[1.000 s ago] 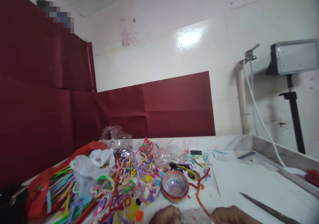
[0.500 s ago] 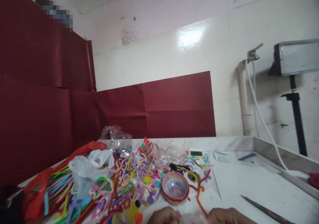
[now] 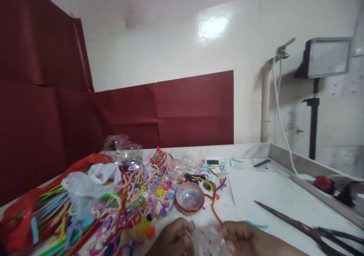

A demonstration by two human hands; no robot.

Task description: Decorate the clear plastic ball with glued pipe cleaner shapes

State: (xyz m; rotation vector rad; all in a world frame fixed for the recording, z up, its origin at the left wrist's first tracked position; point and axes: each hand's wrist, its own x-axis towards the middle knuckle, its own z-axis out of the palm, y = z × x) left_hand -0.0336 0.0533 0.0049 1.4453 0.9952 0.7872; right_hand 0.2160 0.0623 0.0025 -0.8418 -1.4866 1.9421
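At the bottom edge, my left hand [image 3: 173,239] and my right hand [image 3: 241,237] both pinch a clear plastic dome piece [image 3: 206,241] held between them. Each hand's fingers are closed on it. Just beyond the hands stands a clear half-sphere bowl with a red rim [image 3: 189,198], and an orange pipe cleaner [image 3: 214,206] curls beside it. A heap of coloured bent pipe cleaners [image 3: 136,195] lies to the left of the bowl.
Long scissors [image 3: 307,229] lie on the white sheet at right. A red bag of straight pipe cleaners [image 3: 34,218] and a white plastic bag [image 3: 85,184] sit at left. Clear balls [image 3: 176,167] and a small digital display [image 3: 212,161] stand farther back. A lamp on a stand [image 3: 327,58] rises at right.
The view has tipped down and swung right, so both hands and the clear piece show more fully, and the scissors' handles have come into view. The hands stay together on the piece.
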